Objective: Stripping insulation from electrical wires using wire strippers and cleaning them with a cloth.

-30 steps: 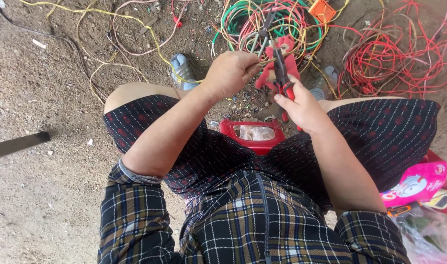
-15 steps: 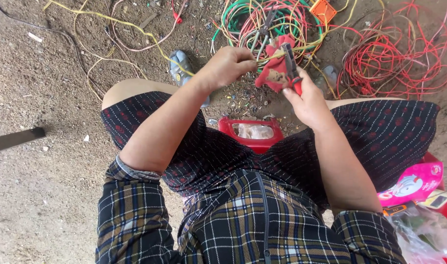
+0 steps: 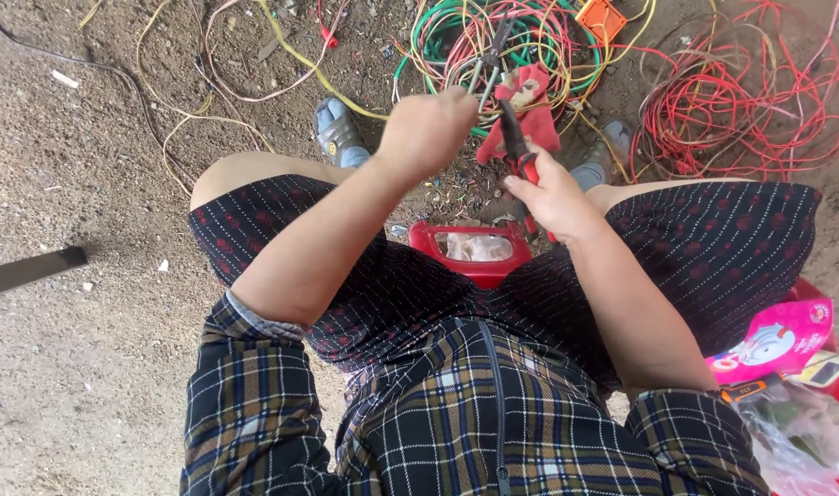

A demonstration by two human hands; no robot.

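Between my knees, close under me, a red container (image 3: 474,266) with a clear bag in it sits on the dirt floor (image 3: 79,367), and at my right side a pink packet (image 3: 776,342) lies against another red tub. Just above the container my right hand (image 3: 552,193) has its fingers (image 3: 522,188) closed around the red handles of a pair of pliers (image 3: 514,147), whose dark nose points up and away from me. My left hand (image 3: 427,131) is curled into a loose fist beside the pliers' tip, fingers shut on a thin grey wire (image 3: 482,73) that runs away from it; it is blurred, so I cannot tell the pinch exactly. Behind the pliers lies a red cloth (image 3: 534,115), then the green and yellow wire tangle (image 3: 493,37), with red coils (image 3: 750,101) to the right.
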